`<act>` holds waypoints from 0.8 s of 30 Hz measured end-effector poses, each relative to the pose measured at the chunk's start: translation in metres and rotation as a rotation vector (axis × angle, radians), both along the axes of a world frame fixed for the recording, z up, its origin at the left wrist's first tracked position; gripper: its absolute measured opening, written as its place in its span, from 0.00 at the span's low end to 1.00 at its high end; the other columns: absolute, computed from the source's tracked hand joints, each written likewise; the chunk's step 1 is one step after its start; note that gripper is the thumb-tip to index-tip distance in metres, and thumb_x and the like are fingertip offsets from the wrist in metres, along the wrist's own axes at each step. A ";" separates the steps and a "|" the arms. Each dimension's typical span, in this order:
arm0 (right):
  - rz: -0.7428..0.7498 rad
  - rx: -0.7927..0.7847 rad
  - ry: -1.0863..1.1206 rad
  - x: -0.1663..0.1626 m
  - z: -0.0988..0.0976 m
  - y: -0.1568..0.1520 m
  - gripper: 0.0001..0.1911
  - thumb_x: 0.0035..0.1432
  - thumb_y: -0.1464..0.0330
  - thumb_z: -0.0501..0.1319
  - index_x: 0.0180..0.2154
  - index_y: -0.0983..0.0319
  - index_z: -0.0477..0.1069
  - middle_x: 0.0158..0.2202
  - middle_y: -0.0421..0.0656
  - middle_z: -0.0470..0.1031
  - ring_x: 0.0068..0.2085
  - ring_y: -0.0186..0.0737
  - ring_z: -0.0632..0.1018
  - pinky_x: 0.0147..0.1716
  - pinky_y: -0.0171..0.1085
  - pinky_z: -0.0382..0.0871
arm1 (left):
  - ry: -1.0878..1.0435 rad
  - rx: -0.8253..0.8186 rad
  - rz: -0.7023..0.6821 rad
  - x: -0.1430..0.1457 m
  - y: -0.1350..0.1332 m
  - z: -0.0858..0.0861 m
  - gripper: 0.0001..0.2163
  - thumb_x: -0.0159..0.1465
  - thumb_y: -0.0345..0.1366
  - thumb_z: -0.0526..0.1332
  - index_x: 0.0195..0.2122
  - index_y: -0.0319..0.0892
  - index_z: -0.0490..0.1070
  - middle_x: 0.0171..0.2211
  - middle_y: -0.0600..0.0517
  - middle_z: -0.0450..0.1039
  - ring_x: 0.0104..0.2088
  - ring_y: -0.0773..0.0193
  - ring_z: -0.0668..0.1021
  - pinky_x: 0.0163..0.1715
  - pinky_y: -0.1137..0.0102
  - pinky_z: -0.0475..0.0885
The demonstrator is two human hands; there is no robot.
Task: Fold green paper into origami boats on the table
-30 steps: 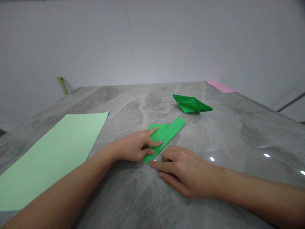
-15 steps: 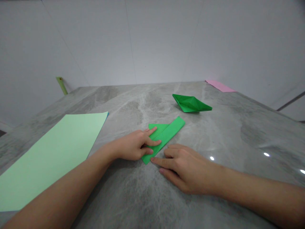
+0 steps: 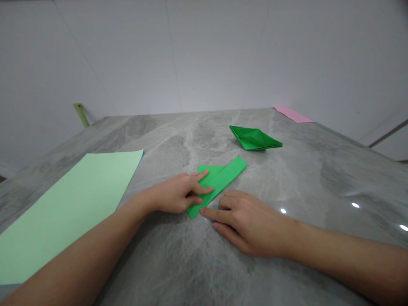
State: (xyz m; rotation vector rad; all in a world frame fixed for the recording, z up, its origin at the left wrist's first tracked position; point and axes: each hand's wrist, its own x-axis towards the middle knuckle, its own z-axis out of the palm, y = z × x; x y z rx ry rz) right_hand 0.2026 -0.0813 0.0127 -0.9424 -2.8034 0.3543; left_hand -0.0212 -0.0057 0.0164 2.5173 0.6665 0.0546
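A folded sheet of bright green paper [image 3: 225, 178] lies flat on the grey marbled table, with a long narrow band folded along its lower right edge. My left hand [image 3: 183, 192] presses down on its left part with fingers spread. My right hand [image 3: 242, 221] rests just right of the paper, its index finger stretched out and the tip touching the folded edge near the bottom corner. The other fingers of that hand are partly curled. Beyond the hands sits a folded darker green paper boat [image 3: 256, 138].
A large pale green sheet [image 3: 73, 204] lies at the left, with a blue edge showing under it. Pink paper [image 3: 295, 114] rests at the table's far right edge, by the white wall [image 3: 207, 55]. A light green strip-like object [image 3: 81, 114] stands at the far left.
Almost nothing differs. The view has shifted slightly, and the right index fingertip stays at the lower folded edge while the left hand keeps pressing the paper.
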 end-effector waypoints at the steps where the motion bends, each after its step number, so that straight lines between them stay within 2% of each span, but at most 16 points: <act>1: -0.001 0.001 -0.001 0.000 0.000 0.000 0.19 0.66 0.66 0.52 0.54 0.60 0.71 0.31 0.45 0.72 0.35 0.43 0.73 0.40 0.42 0.66 | -0.002 0.002 -0.003 0.000 0.000 0.000 0.22 0.65 0.30 0.59 0.60 0.46 0.66 0.54 0.46 0.74 0.65 0.52 0.63 0.63 0.56 0.58; 7: -0.011 -0.004 -0.031 -0.001 0.002 -0.001 0.18 0.66 0.66 0.52 0.53 0.60 0.72 0.31 0.45 0.72 0.36 0.43 0.73 0.41 0.43 0.66 | 0.013 -0.005 0.002 0.002 -0.001 0.003 0.22 0.64 0.27 0.59 0.60 0.43 0.67 0.52 0.47 0.76 0.67 0.53 0.58 0.64 0.55 0.57; 16: -0.031 0.017 0.004 -0.003 0.000 0.000 0.17 0.66 0.66 0.53 0.52 0.60 0.73 0.30 0.45 0.73 0.34 0.42 0.73 0.39 0.42 0.66 | 0.006 0.013 -0.003 0.001 0.000 0.000 0.22 0.64 0.28 0.59 0.60 0.45 0.67 0.57 0.45 0.71 0.62 0.51 0.67 0.63 0.54 0.58; 21: -0.065 0.015 -0.023 -0.003 -0.001 0.001 0.17 0.66 0.64 0.52 0.52 0.57 0.73 0.29 0.44 0.72 0.33 0.42 0.73 0.38 0.42 0.65 | 0.006 0.007 0.014 0.001 -0.001 0.001 0.21 0.64 0.27 0.59 0.59 0.45 0.68 0.56 0.45 0.72 0.66 0.51 0.61 0.61 0.55 0.60; 24: -0.081 0.009 -0.026 -0.002 0.000 0.001 0.17 0.66 0.63 0.53 0.53 0.55 0.73 0.29 0.44 0.72 0.33 0.42 0.73 0.37 0.41 0.64 | 0.013 0.005 0.018 0.001 -0.002 0.002 0.21 0.64 0.27 0.59 0.59 0.45 0.68 0.54 0.44 0.74 0.66 0.50 0.61 0.61 0.55 0.60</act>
